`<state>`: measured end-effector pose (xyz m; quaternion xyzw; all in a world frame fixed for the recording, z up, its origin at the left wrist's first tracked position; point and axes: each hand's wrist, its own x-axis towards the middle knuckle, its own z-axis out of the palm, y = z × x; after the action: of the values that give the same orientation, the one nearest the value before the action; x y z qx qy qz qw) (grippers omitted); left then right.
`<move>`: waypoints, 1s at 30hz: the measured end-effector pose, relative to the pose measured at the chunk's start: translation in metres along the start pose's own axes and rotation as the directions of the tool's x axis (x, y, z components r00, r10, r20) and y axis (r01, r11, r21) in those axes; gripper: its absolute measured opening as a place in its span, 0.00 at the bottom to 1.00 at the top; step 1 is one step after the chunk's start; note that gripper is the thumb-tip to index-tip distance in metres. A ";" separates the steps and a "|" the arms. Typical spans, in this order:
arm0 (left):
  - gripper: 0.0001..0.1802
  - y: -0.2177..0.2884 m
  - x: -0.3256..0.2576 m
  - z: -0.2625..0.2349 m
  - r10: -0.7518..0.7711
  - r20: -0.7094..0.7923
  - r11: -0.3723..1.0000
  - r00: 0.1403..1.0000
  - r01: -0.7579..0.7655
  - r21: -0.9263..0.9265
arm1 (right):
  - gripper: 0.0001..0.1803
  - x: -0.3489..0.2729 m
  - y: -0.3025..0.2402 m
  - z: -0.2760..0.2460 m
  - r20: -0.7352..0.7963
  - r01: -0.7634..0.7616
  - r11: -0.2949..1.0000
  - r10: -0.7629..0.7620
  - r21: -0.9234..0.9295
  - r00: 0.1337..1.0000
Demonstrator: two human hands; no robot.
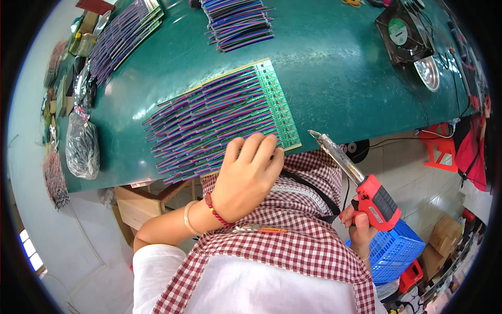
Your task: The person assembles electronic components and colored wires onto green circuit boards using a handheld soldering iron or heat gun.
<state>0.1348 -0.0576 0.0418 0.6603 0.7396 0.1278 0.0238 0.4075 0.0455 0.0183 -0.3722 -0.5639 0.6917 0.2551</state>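
Observation:
A green circuit board panel lies on the table in front of me, with rows of thin purple, blue and red wires running leftward across it. My left hand rests at the panel's near edge, toward its right end. Its fingers are bent and close together over the wires, and what the tips pinch, if anything, is hidden. In my right hand is a red soldering iron, gripped by its handle. Its metal tip points up and left, just right of the panel's near corner and apart from it.
More wired panels lie in a stack at the back and another at the far left. A black fan stands at the back right beside a metal dish. A plastic bag sits left; a blue basket stands below right.

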 end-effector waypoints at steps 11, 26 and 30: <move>0.35 -0.025 -0.029 0.015 -0.207 0.042 0.936 0.977 0.185 0.301 | 0.27 0.019 -0.003 0.002 -0.036 0.097 0.995 -0.099 -0.036 0.994; 0.34 -0.233 0.010 -0.146 -0.047 -0.396 0.736 0.917 0.299 0.607 | 0.19 0.052 -0.011 0.013 -0.156 0.290 0.951 -0.272 0.103 0.949; 0.31 -0.393 0.020 -0.107 -0.392 -0.335 0.719 0.857 0.512 0.470 | 0.20 0.049 -0.011 0.025 -0.148 0.325 0.938 -0.306 0.122 0.940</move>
<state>-0.2707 -0.0920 0.0615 0.4199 0.8819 -0.0278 -0.2125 0.3578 0.0712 0.0200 -0.3004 -0.5474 0.6557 0.4245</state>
